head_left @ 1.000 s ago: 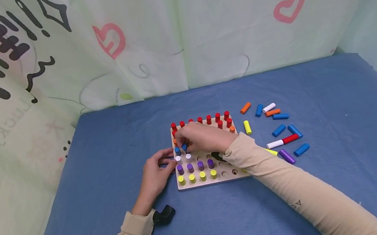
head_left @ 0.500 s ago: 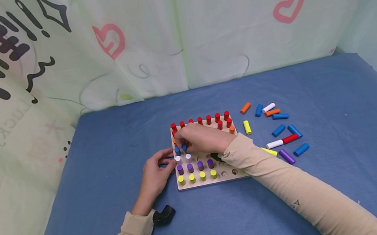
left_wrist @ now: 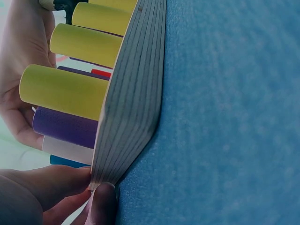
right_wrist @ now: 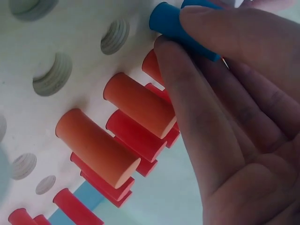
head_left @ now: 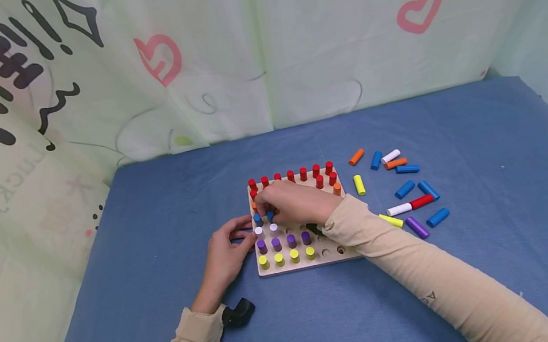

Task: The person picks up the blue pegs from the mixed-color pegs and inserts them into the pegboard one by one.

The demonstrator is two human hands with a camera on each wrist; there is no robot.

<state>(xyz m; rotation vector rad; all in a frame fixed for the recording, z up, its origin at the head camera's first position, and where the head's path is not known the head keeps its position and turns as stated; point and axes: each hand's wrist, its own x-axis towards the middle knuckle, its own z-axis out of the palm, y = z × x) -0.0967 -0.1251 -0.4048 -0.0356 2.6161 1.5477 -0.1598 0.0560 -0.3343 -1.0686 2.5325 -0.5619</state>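
My right hand [head_left: 294,199] is over the wooden pegboard [head_left: 292,268], pinching a blue peg [right_wrist: 171,24] between thumb and finger. In the right wrist view that peg's far end meets the board, in line with another blue peg. Orange pegs [right_wrist: 96,145] and red pegs stand close by. My left hand [head_left: 227,252] grips the board's left edge; the left wrist view has the thumb [left_wrist: 56,185] on one face and a fingertip [left_wrist: 103,201] at the other. Yellow pegs [left_wrist: 65,89], purple pegs [head_left: 277,244] and white pegs [head_left: 273,230] stand in the front rows. The right hand hides some back holes.
Loose pegs lie right of the board, among them a blue one [head_left: 404,189], a red one [head_left: 422,202], a purple one [head_left: 417,228] and a yellow one [head_left: 359,185]. A blue cloth [head_left: 162,266] covers the table; a printed curtain [head_left: 291,64] hangs behind it.
The blue peg in my right fingers shifts very slightly. Both hands stay in almost the same place, and the loose pegs lie as before.
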